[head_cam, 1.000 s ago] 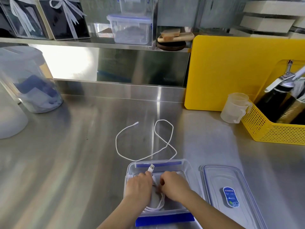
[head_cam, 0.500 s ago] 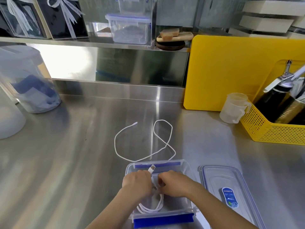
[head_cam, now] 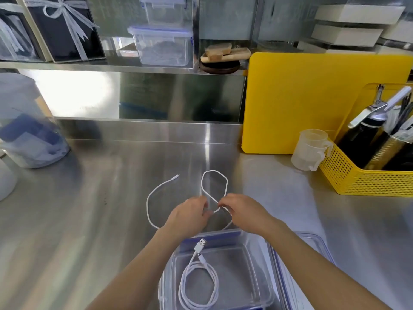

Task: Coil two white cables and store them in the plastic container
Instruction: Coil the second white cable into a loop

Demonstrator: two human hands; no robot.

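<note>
Coiled cable sits in plastic container; second cable uncoiled on bench, right hand pinching it, left hand grip unclear.

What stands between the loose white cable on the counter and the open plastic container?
Nothing visible. The loose cable lies just behind the container, whose lid lies off to its right. Only the coiled cable lies inside, leaving bare floor.
</note>
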